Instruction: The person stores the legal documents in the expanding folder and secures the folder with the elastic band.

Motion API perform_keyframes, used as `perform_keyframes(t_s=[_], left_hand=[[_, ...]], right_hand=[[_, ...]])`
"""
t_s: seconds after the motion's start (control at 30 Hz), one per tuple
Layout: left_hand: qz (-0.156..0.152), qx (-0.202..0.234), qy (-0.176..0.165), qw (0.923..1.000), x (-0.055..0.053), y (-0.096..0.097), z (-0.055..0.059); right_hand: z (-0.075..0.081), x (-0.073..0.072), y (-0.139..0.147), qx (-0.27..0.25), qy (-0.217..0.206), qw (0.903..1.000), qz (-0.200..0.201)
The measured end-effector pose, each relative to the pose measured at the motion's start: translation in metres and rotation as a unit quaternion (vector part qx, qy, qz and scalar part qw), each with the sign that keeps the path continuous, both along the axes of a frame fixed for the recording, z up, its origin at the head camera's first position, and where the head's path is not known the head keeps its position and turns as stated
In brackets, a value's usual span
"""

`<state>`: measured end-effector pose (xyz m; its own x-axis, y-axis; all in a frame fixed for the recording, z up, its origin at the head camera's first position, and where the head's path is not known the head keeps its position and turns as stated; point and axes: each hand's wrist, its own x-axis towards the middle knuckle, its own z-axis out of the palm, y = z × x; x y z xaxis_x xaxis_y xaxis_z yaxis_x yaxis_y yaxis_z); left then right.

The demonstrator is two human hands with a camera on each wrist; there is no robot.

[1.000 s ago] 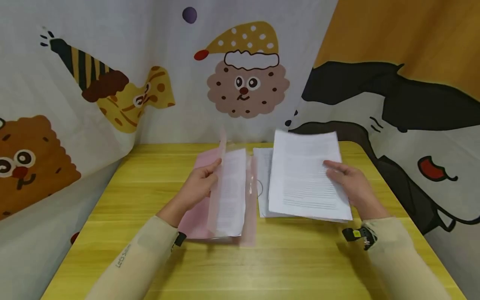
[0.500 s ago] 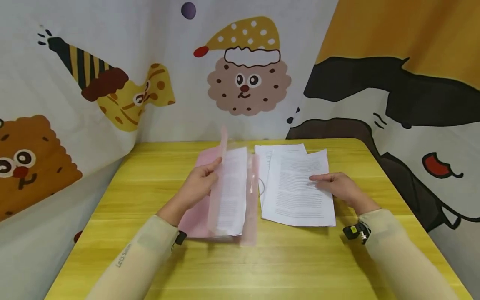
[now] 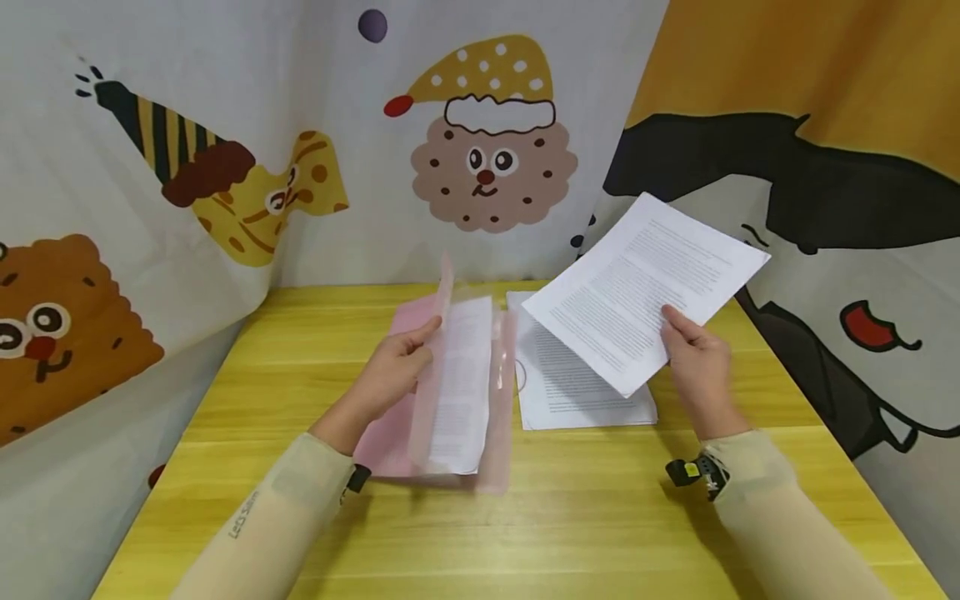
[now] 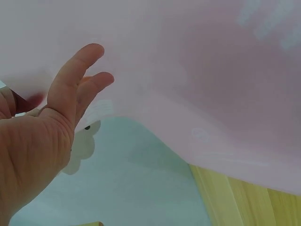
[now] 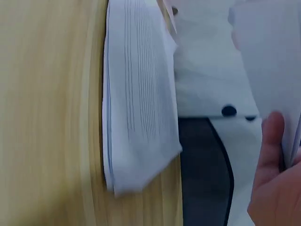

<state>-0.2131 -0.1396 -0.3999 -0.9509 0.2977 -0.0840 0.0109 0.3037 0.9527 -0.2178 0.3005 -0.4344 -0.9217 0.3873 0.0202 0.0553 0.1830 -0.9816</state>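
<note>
A pink translucent folder (image 3: pixel 393 433) lies opened on the table with printed sheets (image 3: pixel 462 392) inside. My left hand (image 3: pixel 386 375) pinches its raised cover between thumb and fingers; the left wrist view shows fingers against the pink cover (image 4: pixel 211 94). My right hand (image 3: pixel 697 358) grips a few printed pages (image 3: pixel 645 283) by their lower right edge, thumb on top, tilted above the table. Below them a stack of printed paper (image 3: pixel 585 400) rests on the table, partly covered in the head view. In the right wrist view the paper stack (image 5: pixel 141 108) lies beside the lifted pages (image 5: pixel 273 56).
The wooden table (image 3: pixel 570 533) extends in front of the papers. A curtain (image 3: pixel 315 250) with cartoon prints hangs behind and along both sides. A thin ring shape (image 3: pixel 521 375) shows at the left edge of the paper stack.
My right hand first laid sheets down onto the stack, then raised pages up and to the right, turning them at an angle. My left hand keeps holding the folder cover in place.
</note>
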Motion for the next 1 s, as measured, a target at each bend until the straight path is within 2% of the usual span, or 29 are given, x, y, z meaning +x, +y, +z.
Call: perform_keyframes(t_s=[0.13, 0.3, 0.47, 0.6, 0.7, 0.83, 0.93, 1.0], left_hand=[[0.003, -0.006, 0.009, 0.9999, 0.001, -0.001, 0.000], [0.004, -0.008, 0.002, 1.0000, 0.001, -0.001, 0.001], [0.006, -0.009, 0.000, 0.9999, 0.000, 0.001, 0.000], [0.005, -0.008, 0.003, 0.9999, -0.001, 0.002, 0.000], [0.001, -0.008, 0.010, 0.9999, -0.001, 0.002, -0.001], [-0.003, -0.005, 0.018, 0.9998, -0.002, 0.003, -0.001], [-0.002, -0.002, 0.014, 0.9999, -0.003, 0.005, -0.002], [-0.002, 0.001, 0.009, 1.0000, -0.003, 0.006, -0.003]], right_hand=[[-0.002, -0.005, -0.019, 0.014, 0.021, 0.9993, -0.028], [-0.010, -0.009, -0.037, 0.033, 0.033, 0.9987, -0.023], [-0.018, -0.009, -0.048, 0.037, 0.031, 0.9988, 0.010], [-0.023, -0.003, -0.054, 0.051, -0.002, 0.9954, 0.081], [-0.027, 0.002, -0.060, 0.058, -0.039, 0.9842, 0.163], [-0.033, 0.007, -0.069, 0.040, -0.090, 0.9583, 0.269], [-0.038, 0.008, -0.076, 0.009, -0.129, 0.9389, 0.319], [-0.040, 0.007, -0.078, 0.001, -0.139, 0.9310, 0.338]])
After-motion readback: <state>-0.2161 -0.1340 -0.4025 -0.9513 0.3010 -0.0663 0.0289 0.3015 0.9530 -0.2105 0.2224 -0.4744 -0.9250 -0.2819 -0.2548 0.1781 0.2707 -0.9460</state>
